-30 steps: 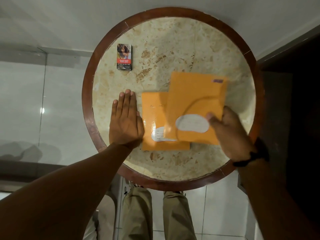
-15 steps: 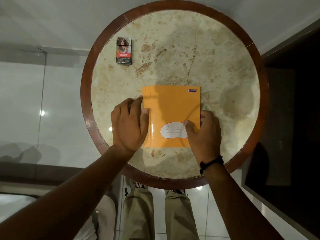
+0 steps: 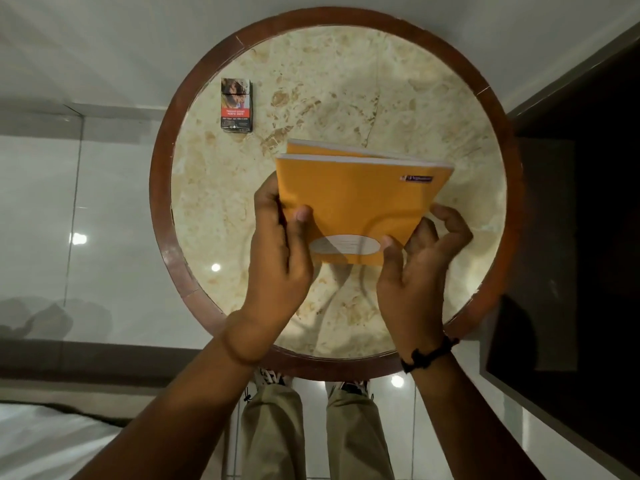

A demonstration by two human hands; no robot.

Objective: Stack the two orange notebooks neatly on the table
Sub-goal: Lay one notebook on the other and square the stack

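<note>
Hands hold the two orange notebooks (image 3: 360, 199) together above the middle of the round table (image 3: 332, 20), tilted so their far, page-edged ends stand highest and the near end dips toward the person. The left hand (image 3: 277, 258) grasps the pair along the left edge, thumb pressed on the front cover and fingers wrapped behind. The right hand (image 3: 415, 271) pinches the near right corner, thumb on the cover beside the white oval label (image 3: 341, 244), its other fingers curled at the right edge. The rear notebook peeks out above and to the left of the front one, so the two are not squared. A black wristband (image 3: 427, 355) circles the right wrist. A cigarette pack (image 3: 236, 106) lies flat near the table's far left rim, well apart from the notebooks.
</note>
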